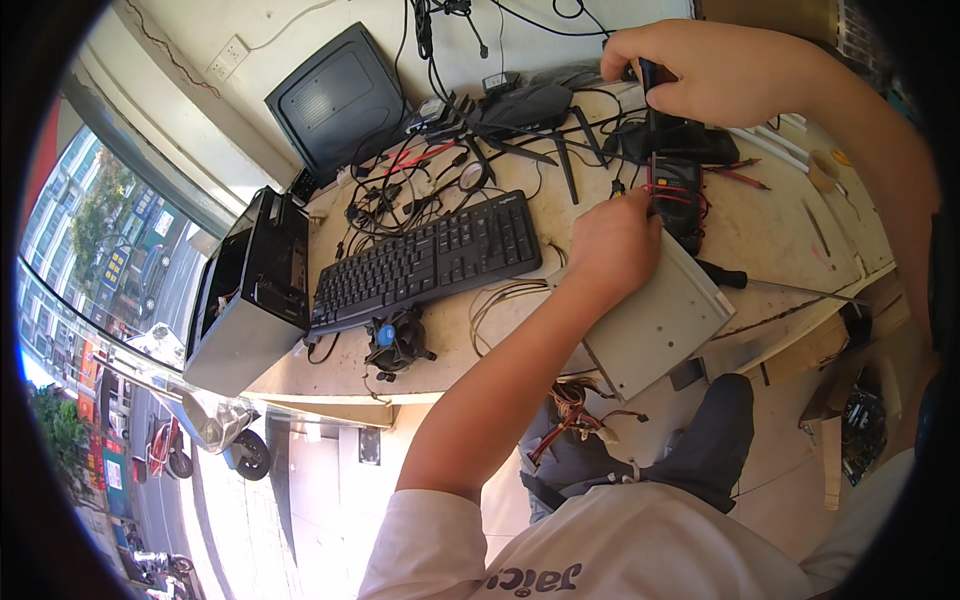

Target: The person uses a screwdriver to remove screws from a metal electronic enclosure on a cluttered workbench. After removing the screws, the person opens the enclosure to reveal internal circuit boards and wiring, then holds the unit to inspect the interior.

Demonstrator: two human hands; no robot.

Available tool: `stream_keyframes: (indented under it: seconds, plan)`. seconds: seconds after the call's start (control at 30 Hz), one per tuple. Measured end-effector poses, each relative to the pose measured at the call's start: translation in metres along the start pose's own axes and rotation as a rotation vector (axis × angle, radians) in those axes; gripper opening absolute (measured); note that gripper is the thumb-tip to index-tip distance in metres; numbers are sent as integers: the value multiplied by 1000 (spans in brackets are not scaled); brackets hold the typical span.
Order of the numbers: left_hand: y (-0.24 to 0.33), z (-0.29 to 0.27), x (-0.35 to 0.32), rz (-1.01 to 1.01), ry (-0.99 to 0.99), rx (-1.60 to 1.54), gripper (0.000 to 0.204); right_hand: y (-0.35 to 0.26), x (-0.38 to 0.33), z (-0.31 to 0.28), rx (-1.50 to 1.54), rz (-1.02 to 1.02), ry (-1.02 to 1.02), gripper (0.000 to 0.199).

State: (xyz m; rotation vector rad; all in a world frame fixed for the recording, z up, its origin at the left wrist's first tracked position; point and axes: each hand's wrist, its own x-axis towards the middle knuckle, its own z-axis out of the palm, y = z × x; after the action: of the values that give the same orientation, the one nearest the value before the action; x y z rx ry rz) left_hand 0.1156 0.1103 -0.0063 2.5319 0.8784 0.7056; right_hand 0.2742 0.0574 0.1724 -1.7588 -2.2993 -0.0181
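My left hand point(615, 245) is closed at the far end of a grey metal computer power supply point(665, 325), its fingertips hidden. The power supply lies over the desk's near edge, and a bundle of coloured wires point(570, 400) hangs below it. Raised above the back of the desk, my right hand point(725, 75) grips the black handle of a screwdriver point(657, 80). Its shaft points down toward my left fingers; the tip cannot be made out. Just beyond those fingers lies a black and red multimeter point(678, 190) with its leads.
A black keyboard point(430, 260), tangled cables point(400, 195) and a cooling fan point(397, 340) occupy the desk's left side. An open computer case point(255, 290) stands at its left edge, with a monitor point(340, 100) behind. Another long screwdriver point(725, 275) lies right of the power supply. A cardboard box point(830, 450) sits below.
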Motion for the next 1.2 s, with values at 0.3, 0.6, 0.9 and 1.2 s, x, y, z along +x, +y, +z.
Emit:
stream_keyframes:
  seconds: [0.3, 0.6, 0.9, 1.2]
  plan:
    - [0, 1, 0, -23, 8, -5, 20, -8, 1, 10, -47, 10, 68, 19]
    - [6, -9, -2, -10, -59, 49, 22, -9, 3, 9, -70, -40, 24, 30]
    - [1, 0, 6, -5, -27, 163, 23, -28, -10, -4, 33, 4, 44, 28]
    - [-5, -23, 14, -460, -22, -881, 19, -27, -109, -55, 739, 51, 62, 22]
